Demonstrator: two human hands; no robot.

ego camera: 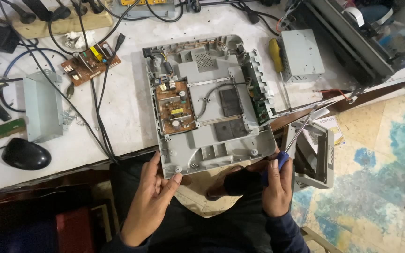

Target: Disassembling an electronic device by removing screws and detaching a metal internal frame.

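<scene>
Casing: I see the grey plastic casing (212, 107) lying opened on the white workbench (127, 117), its near edge hanging over the bench edge toward me.
Room left: free bench between the casing and the black cables (100, 107); a loose circuit board (89, 62) lies beyond them.
Room right: tight, with a yellow-handled screwdriver (277, 65) and a grey metal box (301, 55) just beside the casing.
Left hand: my left hand (153, 197) is mostly open, thumb on top and fingers under the casing's near-left corner.
Right hand: my right hand (277, 185) is closed round a blue-handled screwdriver (296, 136), shaft slanting up-right past the casing's near-right corner.
Below: a grey panel (312, 157) hangs beside that hand.
</scene>
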